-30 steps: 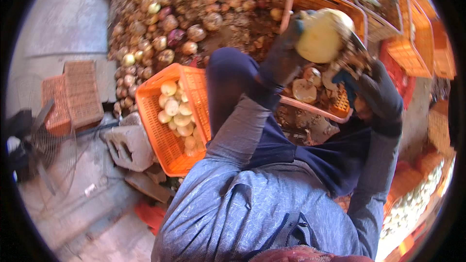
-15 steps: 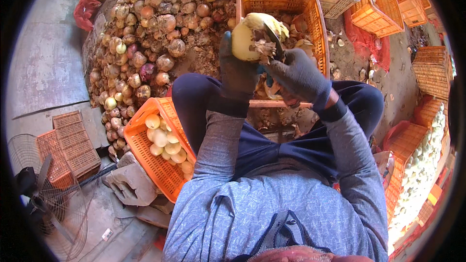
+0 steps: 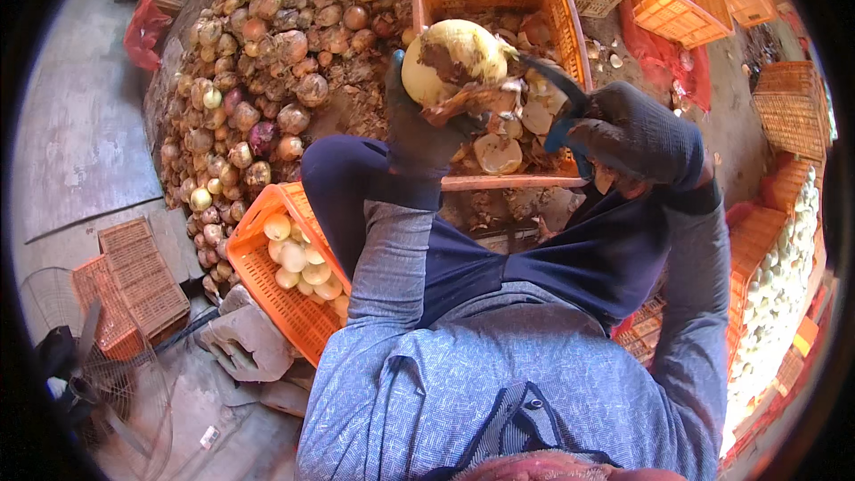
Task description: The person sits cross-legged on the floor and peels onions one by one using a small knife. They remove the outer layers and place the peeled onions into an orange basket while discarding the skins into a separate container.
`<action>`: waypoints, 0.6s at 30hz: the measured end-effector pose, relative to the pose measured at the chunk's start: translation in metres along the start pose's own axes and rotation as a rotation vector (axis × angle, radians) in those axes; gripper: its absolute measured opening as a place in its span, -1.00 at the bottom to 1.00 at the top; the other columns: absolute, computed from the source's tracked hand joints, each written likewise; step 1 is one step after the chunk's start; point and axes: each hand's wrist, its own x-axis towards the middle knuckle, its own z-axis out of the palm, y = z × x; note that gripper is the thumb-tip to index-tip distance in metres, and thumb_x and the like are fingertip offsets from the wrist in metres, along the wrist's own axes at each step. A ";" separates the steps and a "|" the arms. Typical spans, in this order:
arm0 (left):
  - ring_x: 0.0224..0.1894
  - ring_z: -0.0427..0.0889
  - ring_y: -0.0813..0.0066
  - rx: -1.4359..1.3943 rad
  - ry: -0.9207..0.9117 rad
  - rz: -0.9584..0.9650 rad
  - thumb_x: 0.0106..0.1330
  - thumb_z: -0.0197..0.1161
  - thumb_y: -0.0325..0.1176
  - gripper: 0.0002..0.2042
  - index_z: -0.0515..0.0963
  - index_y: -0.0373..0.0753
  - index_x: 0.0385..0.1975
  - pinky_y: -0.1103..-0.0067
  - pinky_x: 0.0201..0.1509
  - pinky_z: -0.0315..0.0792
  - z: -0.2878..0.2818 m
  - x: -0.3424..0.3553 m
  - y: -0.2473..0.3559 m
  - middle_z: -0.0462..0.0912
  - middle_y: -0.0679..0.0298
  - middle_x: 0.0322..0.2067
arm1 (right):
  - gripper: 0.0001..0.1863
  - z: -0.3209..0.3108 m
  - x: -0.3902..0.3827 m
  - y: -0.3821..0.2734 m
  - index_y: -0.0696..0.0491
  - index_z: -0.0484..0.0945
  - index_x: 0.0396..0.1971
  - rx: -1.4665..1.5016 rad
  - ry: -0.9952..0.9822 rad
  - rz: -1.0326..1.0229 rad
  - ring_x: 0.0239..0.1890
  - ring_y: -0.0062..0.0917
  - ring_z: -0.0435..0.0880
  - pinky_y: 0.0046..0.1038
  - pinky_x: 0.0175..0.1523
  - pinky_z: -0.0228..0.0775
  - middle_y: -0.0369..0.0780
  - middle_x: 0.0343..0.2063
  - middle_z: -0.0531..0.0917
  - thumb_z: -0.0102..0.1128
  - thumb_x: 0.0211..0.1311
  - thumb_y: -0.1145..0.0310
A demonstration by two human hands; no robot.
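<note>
My left hand (image 3: 423, 129), in a dark glove, is closed around a large pale onion (image 3: 454, 58). Loose brown skin hangs from the onion's near side, and darker patches of skin remain on its top. To its right, my right hand (image 3: 637, 134), also gloved, grips a knife (image 3: 554, 76) with a dark blade. The blade's tip points back toward the onion, a small gap away. Both hands are over an orange crate (image 3: 499, 183) holding skins and onion scraps. The knife's handle is mostly hidden in my fingers.
A big heap of unpeeled onions (image 3: 267, 62) spreads at the far left. Beside my left leg stands a tilted orange crate (image 3: 267, 281) with peeled onions (image 3: 303, 258). A concrete block (image 3: 245, 343) and a wire-caged fan (image 3: 89, 383) are at lower left. More crates (image 3: 681, 0) line the right.
My right hand with the knife has moved right and nearer to me, away from the onion. The onion has turned in my left hand, and its loosened skin now hangs down.
</note>
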 end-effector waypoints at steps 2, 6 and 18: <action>0.36 0.56 -0.06 -0.139 -0.014 -0.029 0.57 -0.08 0.29 -0.27 0.27 -0.19 0.49 -0.05 0.32 0.61 0.016 -0.002 -0.005 0.47 0.00 0.39 | -0.71 -0.005 0.004 -0.009 0.20 0.71 -0.28 -0.089 -0.058 0.177 -0.66 -0.57 0.66 -0.47 -0.55 0.52 -0.23 -0.59 0.69 0.19 0.46 0.27; 0.36 0.56 -0.04 1.016 0.124 0.362 0.56 0.01 0.25 -0.27 0.27 -0.21 0.49 -0.04 0.39 0.55 -0.001 -0.016 -0.019 0.45 0.01 0.41 | -0.70 -0.015 0.015 -0.035 0.20 0.71 -0.31 -0.148 -0.154 0.519 -0.67 -0.59 0.66 -0.46 -0.57 0.51 -0.23 -0.64 0.68 0.23 0.45 0.23; 0.28 0.63 0.19 0.367 0.404 -0.081 0.61 0.09 0.11 -0.44 0.47 -0.21 0.35 0.22 0.37 0.58 -0.008 -0.007 -0.012 0.63 0.09 0.24 | -0.63 -0.031 0.022 0.032 0.19 0.73 -0.36 -0.172 -0.399 0.165 -0.65 -0.54 0.67 -0.40 -0.48 0.57 -0.19 -0.63 0.71 0.17 0.45 0.17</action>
